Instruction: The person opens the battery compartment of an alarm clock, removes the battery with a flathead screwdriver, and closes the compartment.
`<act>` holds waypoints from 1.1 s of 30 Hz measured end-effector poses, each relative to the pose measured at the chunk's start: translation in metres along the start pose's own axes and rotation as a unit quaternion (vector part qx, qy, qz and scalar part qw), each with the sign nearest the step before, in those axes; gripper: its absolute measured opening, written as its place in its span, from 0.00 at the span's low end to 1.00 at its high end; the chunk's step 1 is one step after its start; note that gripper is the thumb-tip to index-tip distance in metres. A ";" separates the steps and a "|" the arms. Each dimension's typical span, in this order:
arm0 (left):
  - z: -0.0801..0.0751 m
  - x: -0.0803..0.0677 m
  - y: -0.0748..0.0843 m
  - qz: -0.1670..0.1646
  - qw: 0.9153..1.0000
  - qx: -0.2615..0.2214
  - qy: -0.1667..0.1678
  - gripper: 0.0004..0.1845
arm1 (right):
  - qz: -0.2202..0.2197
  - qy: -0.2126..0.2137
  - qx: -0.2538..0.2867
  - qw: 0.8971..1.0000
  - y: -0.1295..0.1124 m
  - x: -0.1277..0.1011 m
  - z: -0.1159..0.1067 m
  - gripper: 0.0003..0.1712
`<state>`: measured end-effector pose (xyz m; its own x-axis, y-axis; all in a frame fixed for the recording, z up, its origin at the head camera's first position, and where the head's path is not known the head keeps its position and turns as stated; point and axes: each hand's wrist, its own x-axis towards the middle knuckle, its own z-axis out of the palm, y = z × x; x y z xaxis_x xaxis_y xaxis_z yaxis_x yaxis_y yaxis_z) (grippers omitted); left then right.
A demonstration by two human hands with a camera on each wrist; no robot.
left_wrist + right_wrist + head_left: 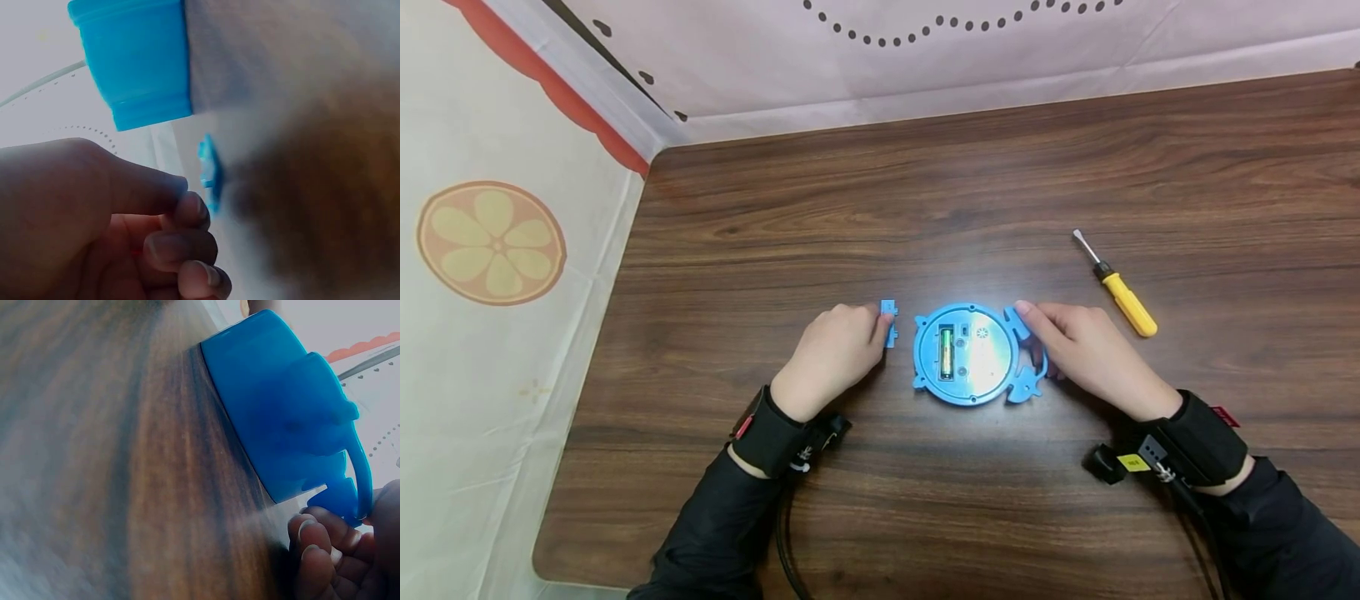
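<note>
Sleeves: two black sleeves with black wrist straps at the bottom of the head view.
Left hand [835, 350]: curled, fingertips pinching a small blue cover [890, 322] just left of centre; the cover stands apart from the toy.
Right hand [1086, 346]: fingers curled round the right edge of the blue toy [970, 354], at its fish-shaped tabs.
Blue toy: one round, flat blue plastic piece at centre frame, lying on the surface [925, 183], with glare on its middle.
Compartment: an open slot on the toy's left side holds one battery [947, 352].
Screwdriver [1116, 285]: one, yellow handle, right of centre, apart from both hands.
</note>
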<state>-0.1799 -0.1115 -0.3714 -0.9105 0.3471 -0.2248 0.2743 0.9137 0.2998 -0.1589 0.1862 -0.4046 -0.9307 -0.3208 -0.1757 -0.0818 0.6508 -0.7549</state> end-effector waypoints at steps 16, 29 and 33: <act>-0.025 -0.026 0.025 0.098 0.989 -0.077 -0.079 0.19 | -0.004 0.003 -0.003 1.000 0.000 -0.001 0.000 0.31; -0.025 -0.033 0.036 0.093 0.991 -0.011 -0.100 0.27 | 0.023 0.010 0.035 0.999 -0.001 -0.003 -0.003 0.27; -0.025 -0.032 0.037 0.099 0.990 -0.014 -0.099 0.27 | 0.004 0.015 0.040 0.999 -0.001 -0.005 -0.002 0.25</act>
<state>-0.1479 -0.0938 -0.3303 -0.7597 0.5568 -0.3359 0.4311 0.8180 0.3810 -0.1551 0.1882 -0.4016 -0.9418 -0.2939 -0.1634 -0.0465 0.5951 -0.8023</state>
